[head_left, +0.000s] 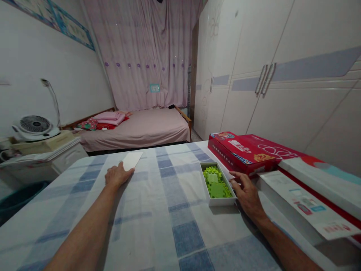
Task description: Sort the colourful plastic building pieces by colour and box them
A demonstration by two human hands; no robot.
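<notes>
My left hand (117, 175) lies on the left part of the table, its thumb and fingers closed around the near end of a flat white rectangular piece (132, 160), which looks like a box lid. On the right stands a shallow white box (222, 202), open at the top. Bright green toy building bricks (216, 182) fill it, with larger flat plates among small pieces. My right hand (245, 192) is at the box's right wall, fingers bent and apart. Whether its fingertips touch the wall, I cannot tell.
A red box (242, 152) lies behind my right hand. Nearer, an opened white carton (307, 205) with a printed flap sits at the table's right. A blue-and-white checked cloth (158, 233) covers the table. Beyond are a bed (152, 126), wardrobe (239, 49) and fan (36, 126).
</notes>
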